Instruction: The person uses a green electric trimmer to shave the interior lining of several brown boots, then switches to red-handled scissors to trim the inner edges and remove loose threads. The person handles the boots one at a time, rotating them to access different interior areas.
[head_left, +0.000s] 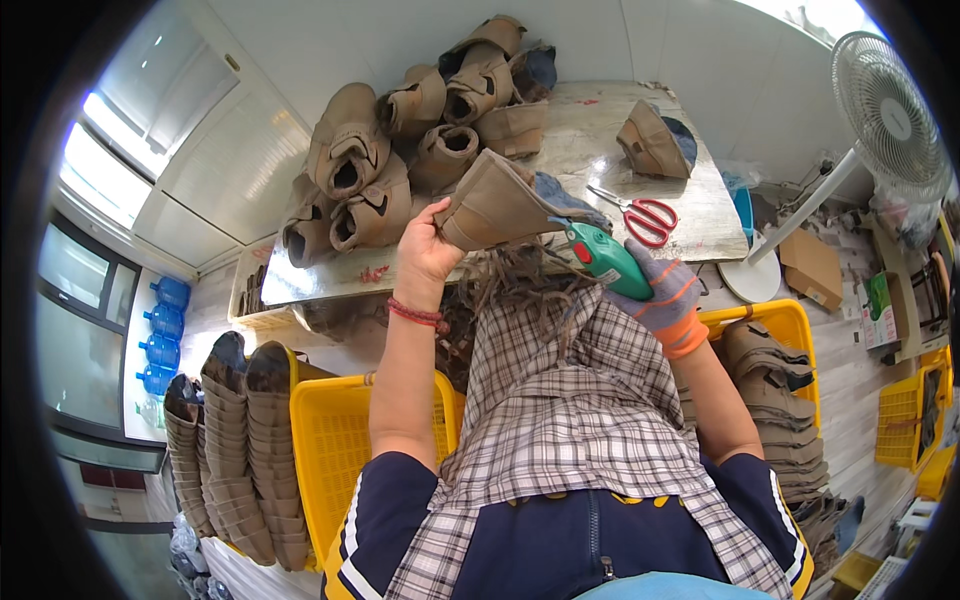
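Observation:
My left hand, bare with a red bracelet at the wrist, grips a tan boot upper by its left edge and holds it up over the table edge. My right hand, in a grey glove with orange cuff, is closed around a green hand-held electric cutter whose tip touches the right edge of the upper. Brown trimmings hang beneath the upper, over a checked cloth on my lap.
A pile of tan boot uppers lies on the worn table, with another upper and red-handled scissors. Yellow crates, stacked uppers, a white standing fan and blue water bottles surround me.

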